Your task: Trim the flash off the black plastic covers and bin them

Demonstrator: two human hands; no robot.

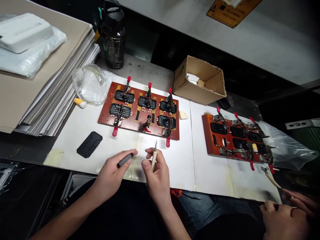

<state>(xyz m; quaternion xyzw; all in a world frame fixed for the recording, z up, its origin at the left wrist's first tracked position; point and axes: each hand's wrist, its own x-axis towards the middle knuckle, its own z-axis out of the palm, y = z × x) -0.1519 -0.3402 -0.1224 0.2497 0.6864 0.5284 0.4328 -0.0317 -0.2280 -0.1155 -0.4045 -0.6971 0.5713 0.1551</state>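
Note:
My left hand [112, 174] is closed around a black plastic cover [125, 160], seen nearly edge-on. A slim tool with a white handle [154, 162] and a narrow pointed tip is in my right hand [158, 175], upright between thumb and fingers; it looks like a small knife. The tip is apart from the cover. Beyond both hands lies a reddish-brown fixture board [130, 122] with red-handled toggle clamps and several black plastic housings. Its front middle clamp [145, 124] stands raised. A flat black cover [89, 144] rests on the white sheet to the left.
To the right is a second fixture board [208, 136], with a co-worker's hands [282, 216] in front. A cardboard box [200, 80], a dark bottle [114, 36] and a plastic bag [90, 83] stand behind. Stacked cardboard sheets [75, 73] fill the left side.

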